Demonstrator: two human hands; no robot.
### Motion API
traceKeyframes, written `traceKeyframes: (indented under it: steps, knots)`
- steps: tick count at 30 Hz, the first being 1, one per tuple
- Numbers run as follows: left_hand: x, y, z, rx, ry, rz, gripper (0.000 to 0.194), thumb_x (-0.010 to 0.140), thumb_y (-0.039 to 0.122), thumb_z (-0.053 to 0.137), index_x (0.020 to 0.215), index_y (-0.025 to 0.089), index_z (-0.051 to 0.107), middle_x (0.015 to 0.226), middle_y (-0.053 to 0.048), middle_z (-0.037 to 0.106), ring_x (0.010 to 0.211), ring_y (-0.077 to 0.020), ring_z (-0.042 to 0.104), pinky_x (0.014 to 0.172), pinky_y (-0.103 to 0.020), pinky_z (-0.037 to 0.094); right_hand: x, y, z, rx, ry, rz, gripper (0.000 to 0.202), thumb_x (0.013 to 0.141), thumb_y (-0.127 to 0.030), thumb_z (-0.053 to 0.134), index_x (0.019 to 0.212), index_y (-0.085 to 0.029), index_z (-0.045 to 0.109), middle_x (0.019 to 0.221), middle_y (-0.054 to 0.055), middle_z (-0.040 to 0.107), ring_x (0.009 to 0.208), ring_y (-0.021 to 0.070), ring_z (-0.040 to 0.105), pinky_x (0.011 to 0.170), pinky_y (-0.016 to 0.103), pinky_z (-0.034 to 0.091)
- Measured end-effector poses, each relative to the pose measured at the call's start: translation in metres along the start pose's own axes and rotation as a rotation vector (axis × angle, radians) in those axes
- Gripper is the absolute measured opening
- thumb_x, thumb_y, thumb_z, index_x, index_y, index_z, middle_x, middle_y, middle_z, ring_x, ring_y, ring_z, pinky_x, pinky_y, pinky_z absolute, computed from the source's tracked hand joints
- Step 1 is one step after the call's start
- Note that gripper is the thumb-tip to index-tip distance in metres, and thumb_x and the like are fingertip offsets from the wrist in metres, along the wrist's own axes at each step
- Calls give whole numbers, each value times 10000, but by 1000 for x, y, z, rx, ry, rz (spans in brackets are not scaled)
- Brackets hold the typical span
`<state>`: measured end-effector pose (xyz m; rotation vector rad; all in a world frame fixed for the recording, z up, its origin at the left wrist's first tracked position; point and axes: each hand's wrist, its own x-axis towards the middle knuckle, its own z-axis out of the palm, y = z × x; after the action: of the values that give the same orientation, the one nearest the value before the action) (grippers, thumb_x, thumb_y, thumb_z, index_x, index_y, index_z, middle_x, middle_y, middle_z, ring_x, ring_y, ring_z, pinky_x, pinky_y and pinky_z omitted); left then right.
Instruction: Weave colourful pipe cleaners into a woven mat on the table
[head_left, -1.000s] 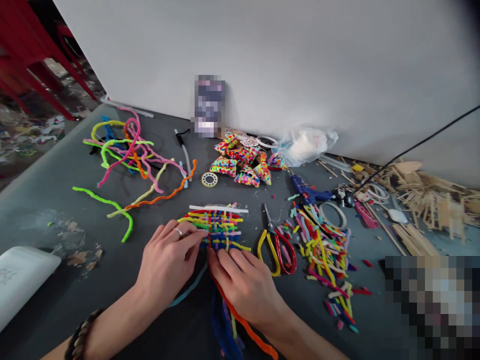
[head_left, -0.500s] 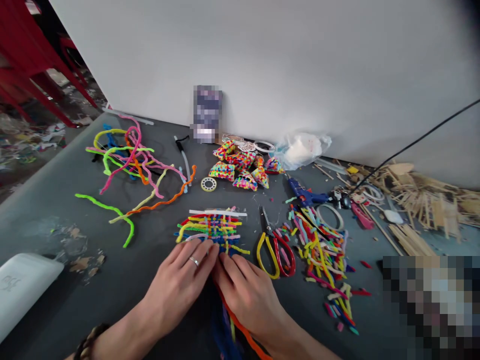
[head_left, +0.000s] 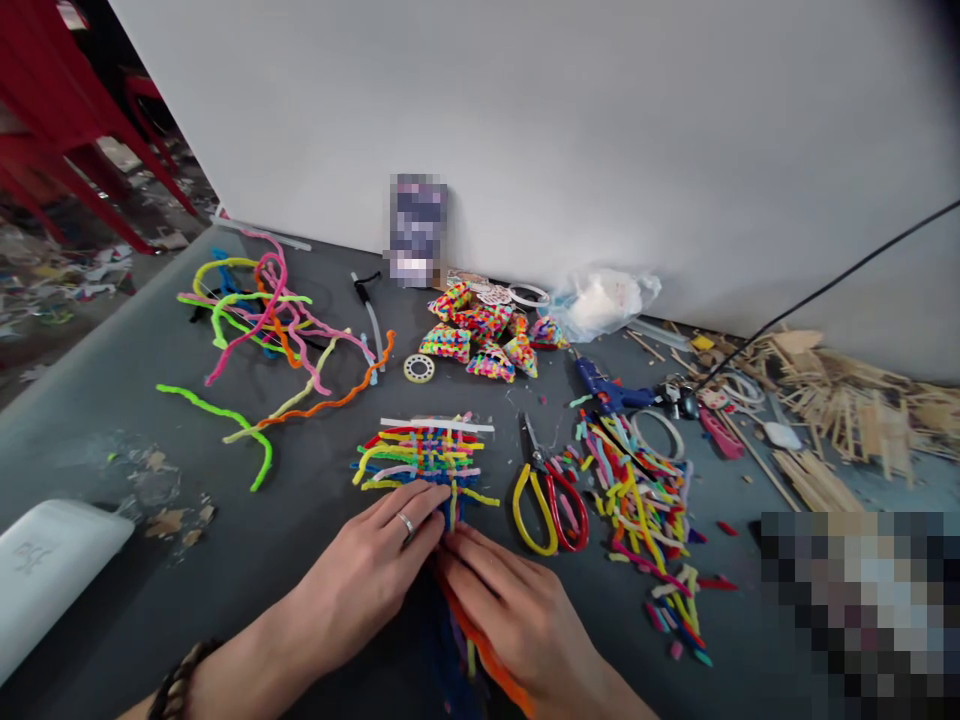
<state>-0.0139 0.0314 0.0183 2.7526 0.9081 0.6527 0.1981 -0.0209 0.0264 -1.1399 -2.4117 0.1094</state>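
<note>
A woven mat of colourful pipe cleaners (head_left: 427, 450) lies in front of me, its loose ends sticking out on both sides. My left hand (head_left: 375, 555), with a ring on it, rests at the near edge of the weave, thumb and fingertips closed on its strands. Beside it, my right hand (head_left: 517, 605) has its fingers pressed together on the lengthwise strands just below. Long orange pipe cleaners (head_left: 495, 665) and dark blue ones (head_left: 442, 650) trail towards me under the hands. The fingertips partly hide which strands are gripped.
Scissors (head_left: 536, 500) and cut pipe cleaner pieces (head_left: 645, 490) lie to the right. Behind are small woven pouches (head_left: 487, 325), a tape ring (head_left: 418, 368) and a blue glue gun (head_left: 611, 385). Loose pipe cleaners (head_left: 262, 310) spread left, near a white case (head_left: 56, 580). Wooden sticks (head_left: 847, 400) sit far right.
Both hands have shifted slightly to the right and towards me. A yellow crosswise strand at the left and more of the lengthwise strands between the hands now show.
</note>
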Motion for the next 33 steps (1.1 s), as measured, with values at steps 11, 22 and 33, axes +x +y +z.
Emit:
traceKeyframes:
  steps: [11, 22, 33]
  knots:
    - [1, -5, -11, -324, -109, -25, 470, 899, -66, 367, 1170, 215, 628, 1242, -33, 673, 1283, -174, 569, 1078, -319, 509, -7, -1, -4, 140, -6, 86, 356, 976, -69, 484, 1269, -147, 671, 1276, 97, 700, 1229, 189, 650, 1077, 290, 542]
    - [-23, 45, 13, 386, -10, 69, 480, 929, 89, 388, 1362, -58, 533, 1468, -247, 534, 1322, -359, 572, 1031, -427, 566, -19, -2, -17, 4, -95, -29, 351, 1008, -149, 445, 1277, -109, 667, 1265, 108, 716, 1198, 223, 668, 1027, 294, 569]
    - [-20, 31, 7, 252, -1, 32, 471, 981, 143, 426, 1436, 75, 527, 1508, -154, 537, 1413, -320, 486, 1159, -424, 434, -16, 2, -11, 127, -70, 79, 367, 971, -78, 444, 1255, -141, 668, 1202, 89, 734, 1113, 214, 690, 999, 327, 582]
